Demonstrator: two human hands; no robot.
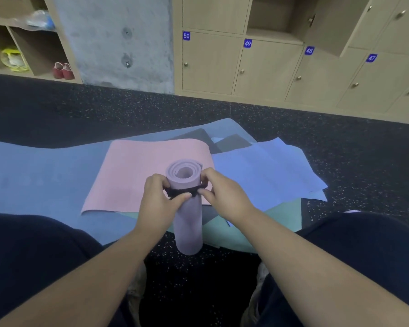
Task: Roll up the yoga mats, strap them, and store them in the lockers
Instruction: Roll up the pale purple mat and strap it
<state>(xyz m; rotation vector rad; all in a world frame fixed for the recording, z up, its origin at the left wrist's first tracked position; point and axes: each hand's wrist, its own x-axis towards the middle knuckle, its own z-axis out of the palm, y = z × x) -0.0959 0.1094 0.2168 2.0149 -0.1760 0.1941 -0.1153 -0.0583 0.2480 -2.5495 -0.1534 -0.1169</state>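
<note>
A rolled-up purple mat [188, 208] stands on its end on the dark floor [57, 109], right between the two hands. A black strap [182, 191] goes around it near the top.

The left hand [157, 201] has its fingers curled around the strap on its side, with the thumb pressing across the front. The right hand [224, 197] pinches the other end of the strap with its thumb and fingers. Both hands hold the strap tight against the roll.

The job now looks like closing the strap. To do it well, pull both ends snug so the roll cannot spring open, keep the mat straight up, and press the ends together flat.

Just past the hands lie a pink mat [139, 175] and a blue mat [265, 171], not yet rolled. Far beyond them are the lockers [213, 64], and one locker [276, 17] up on the right side stands open.
</note>
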